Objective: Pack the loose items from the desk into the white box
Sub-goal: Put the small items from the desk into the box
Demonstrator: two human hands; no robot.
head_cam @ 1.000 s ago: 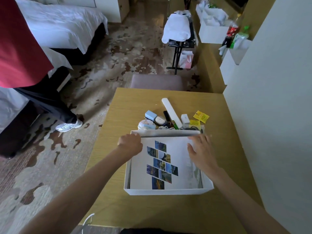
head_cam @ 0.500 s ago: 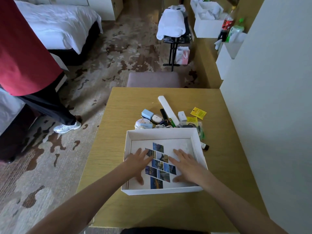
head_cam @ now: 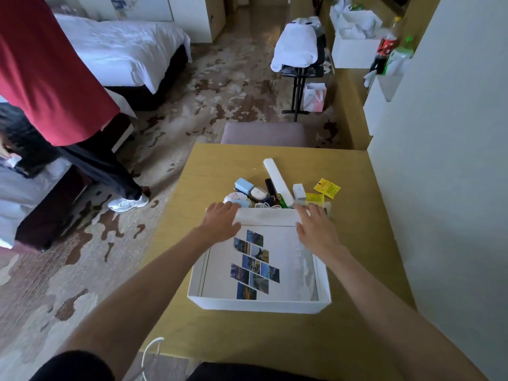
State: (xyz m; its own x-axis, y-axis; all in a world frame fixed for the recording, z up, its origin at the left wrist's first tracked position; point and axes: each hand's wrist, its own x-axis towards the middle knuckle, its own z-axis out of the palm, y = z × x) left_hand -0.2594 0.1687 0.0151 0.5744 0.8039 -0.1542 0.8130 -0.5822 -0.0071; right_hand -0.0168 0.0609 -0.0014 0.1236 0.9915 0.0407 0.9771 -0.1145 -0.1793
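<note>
White cardboard box [head_cam: 259,305] sits low-centre on the tan wooden desk [head_cam: 192,320], holding only a white sheet printed with small photos [head_cam: 255,264]. Both hands, left hand [head_cam: 223,221] and right hand [head_cam: 316,228], reach over its far wall, fingers spread and empty. Sweeping blindly at the heap of loose small items [head_cam: 275,191] just beyond could push the 2 yellow sachets [head_cam: 327,188] toward the right edge.
</note>
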